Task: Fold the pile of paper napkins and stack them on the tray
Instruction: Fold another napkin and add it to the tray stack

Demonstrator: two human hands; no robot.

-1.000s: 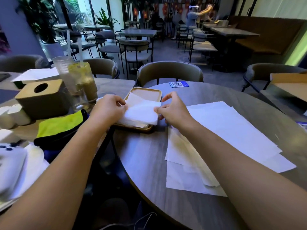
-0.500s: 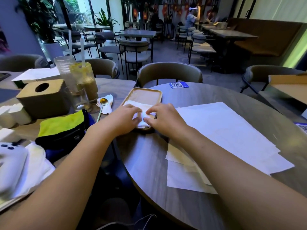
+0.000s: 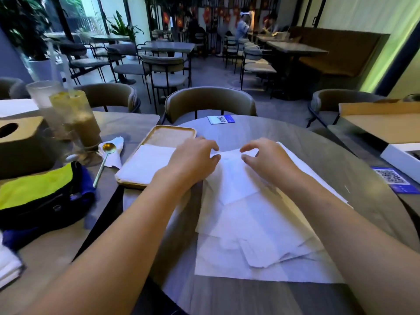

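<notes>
Both hands (image 3: 229, 160) pinch top napkin's (image 3: 236, 178) far edge.

a café: rows of dining tables (image 3: 167, 47) and chairs (image 3: 210, 103).

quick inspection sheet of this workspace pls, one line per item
surface: round wooden table, a second table abutting on the left
job's things: folded napkins lie on the tray; unfolded pile in front of the person
clutter: two drinks, gold spoon, tissue box, yellow-black bag, QR card
grippers: left hand and right hand each pinch the far edge of the top napkin
cables: nothing seen
surroundings: cafe chairs, tables, people far off
</notes>
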